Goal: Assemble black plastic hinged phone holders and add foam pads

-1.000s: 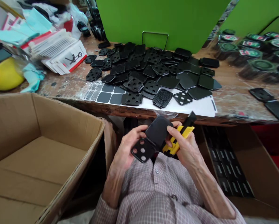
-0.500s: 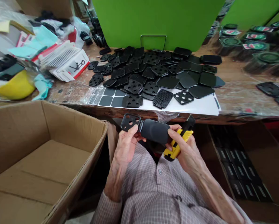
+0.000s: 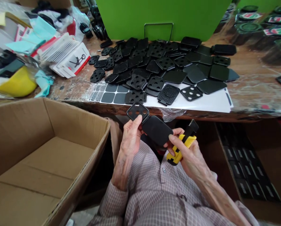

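Between my hands, over my lap, is a black hinged plastic piece (image 3: 157, 129), unfolded into a frame with round holes and a flat solid panel. My left hand (image 3: 131, 135) is closed on the holed half, thumb on top near the hinge. My right hand (image 3: 186, 149) pinches the far end of the solid panel. Tucked in the same right hand is a yellow utility knife (image 3: 178, 152), its black end pointing up and away from me. Ahead on the workbench lies a heap of similar black pieces (image 3: 165, 62), some with holes, some solid.
A cardboard box (image 3: 48, 163) stands open at my left. On my right another box (image 3: 269, 150) holds rows of black items. A sheet of grey stickers (image 3: 114, 98) lies under the heap. A green board (image 3: 159, 18) stands behind, and printed boxes (image 3: 70, 61) sit at the left.
The hinged piece has tilted, its holed half higher and the solid panel angled down to the right. Both hands keep their hold, and the view has shifted slightly.
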`<state>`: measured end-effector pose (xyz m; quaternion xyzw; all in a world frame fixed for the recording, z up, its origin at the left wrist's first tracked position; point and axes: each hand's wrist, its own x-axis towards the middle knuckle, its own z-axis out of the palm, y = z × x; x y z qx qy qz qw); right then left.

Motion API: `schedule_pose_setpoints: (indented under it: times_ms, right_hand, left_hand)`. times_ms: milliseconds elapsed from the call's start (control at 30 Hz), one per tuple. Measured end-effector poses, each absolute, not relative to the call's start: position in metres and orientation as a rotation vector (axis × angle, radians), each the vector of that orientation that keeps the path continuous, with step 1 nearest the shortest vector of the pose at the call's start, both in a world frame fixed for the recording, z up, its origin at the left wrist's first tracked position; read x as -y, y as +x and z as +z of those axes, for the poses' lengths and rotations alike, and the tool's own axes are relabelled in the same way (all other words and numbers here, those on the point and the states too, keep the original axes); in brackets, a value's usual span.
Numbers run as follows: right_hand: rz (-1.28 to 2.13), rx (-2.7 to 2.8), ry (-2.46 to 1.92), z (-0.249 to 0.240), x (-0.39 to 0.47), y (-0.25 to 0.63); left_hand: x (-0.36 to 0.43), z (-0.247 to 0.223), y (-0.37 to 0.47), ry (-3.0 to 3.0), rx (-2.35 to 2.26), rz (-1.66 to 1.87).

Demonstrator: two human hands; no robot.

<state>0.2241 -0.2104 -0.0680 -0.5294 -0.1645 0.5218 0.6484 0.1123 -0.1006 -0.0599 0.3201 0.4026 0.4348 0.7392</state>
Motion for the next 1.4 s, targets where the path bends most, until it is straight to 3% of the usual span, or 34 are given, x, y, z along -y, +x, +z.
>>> schedule_pose_setpoints:
  times_ms: [267,467,700,1400]
  right_hand:
    - [1.215,0.593,-1.369,-0.071,0.201,0.229]
    - [1.011,0.797,-1.560,-0.066,0.185,0.229]
    - [1.185,0.281,-1.252,-0.074,0.180,0.222]
    - [1.183,0.430,-1.176,-0.074,0.196,0.224]
  left_hand:
    - [0.102,-0.064,0.110,0.857,-0.900,0.874]
    - [0.111,-0.070,0.109,0.964,-0.834,0.801]
    - [0.109,-0.067,0.108,0.868,-0.883,0.904]
    - [0.093,-0.053,0.109,0.765,-0.930,1.037]
